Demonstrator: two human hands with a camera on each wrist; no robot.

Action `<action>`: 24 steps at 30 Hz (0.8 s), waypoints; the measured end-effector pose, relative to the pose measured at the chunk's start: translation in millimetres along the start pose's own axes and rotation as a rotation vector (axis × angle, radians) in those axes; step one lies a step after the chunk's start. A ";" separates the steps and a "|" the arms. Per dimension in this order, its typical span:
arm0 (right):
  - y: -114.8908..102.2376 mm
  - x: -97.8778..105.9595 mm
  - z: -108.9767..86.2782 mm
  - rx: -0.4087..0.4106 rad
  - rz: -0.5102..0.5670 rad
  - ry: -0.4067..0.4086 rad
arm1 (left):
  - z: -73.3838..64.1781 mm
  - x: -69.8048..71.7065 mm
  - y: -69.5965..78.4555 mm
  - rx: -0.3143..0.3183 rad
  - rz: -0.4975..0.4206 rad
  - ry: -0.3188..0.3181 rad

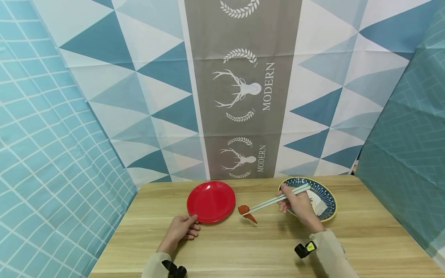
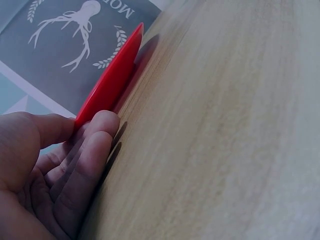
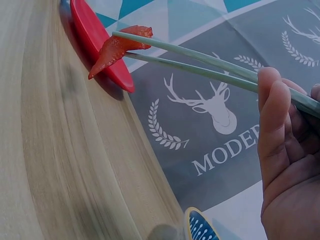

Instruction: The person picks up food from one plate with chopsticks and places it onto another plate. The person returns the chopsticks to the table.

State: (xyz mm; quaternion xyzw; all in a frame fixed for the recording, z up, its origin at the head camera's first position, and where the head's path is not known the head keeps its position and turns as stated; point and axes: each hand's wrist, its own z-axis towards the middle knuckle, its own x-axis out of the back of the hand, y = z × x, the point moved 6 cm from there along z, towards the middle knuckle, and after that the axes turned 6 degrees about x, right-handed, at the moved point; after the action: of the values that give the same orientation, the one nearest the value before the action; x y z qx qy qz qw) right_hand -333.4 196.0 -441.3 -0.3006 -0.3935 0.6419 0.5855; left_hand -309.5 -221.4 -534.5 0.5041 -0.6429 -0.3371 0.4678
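My left hand [image 1: 180,227] pinches the near-left rim of a round red plate [image 1: 211,200], thumb on the rim and fingers beneath, as the left wrist view shows. In my right hand [image 1: 298,204] is a pair of pale green chopsticks [image 1: 268,201], pointing left. Their tips grip a glossy orange-red piece of food [image 3: 117,50] with one tapered end; its exact kind I cannot tell. The piece hangs above the table, just right of the plate and apart from it. Behind the right hand sits a blue patterned bowl [image 1: 330,193] with a yellow rim, partly covered by that hand.
Inside the bowl lies a white item [image 1: 320,207] with a printed mark, partly hidden. The wooden table [image 1: 243,251] ends at a patterned cloth backdrop [image 1: 240,127]. Tiled-pattern blue cloth [image 1: 52,135] hangs on the left, and a teal cloth [image 1: 403,154] on the right.
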 end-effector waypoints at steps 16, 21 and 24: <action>5.7 -7.8 -0.1 -0.020 0.041 -0.006 | -0.3 0.6 -0.5 -0.001 0.013 0.004; 4.0 -12.3 1.3 -0.025 0.057 -0.006 | 0.2 1.1 -1.2 0.009 0.006 0.005; 4.0 -14.6 2.2 -0.038 0.038 -0.010 | 1.0 1.2 -1.7 0.012 0.003 0.004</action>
State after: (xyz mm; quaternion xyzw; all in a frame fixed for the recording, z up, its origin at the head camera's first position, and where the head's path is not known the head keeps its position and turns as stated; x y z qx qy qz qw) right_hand -335.4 181.2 -444.7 -0.3158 -0.4029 0.6467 0.5654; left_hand -310.0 -223.1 -536.0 0.5068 -0.6448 -0.3313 0.4665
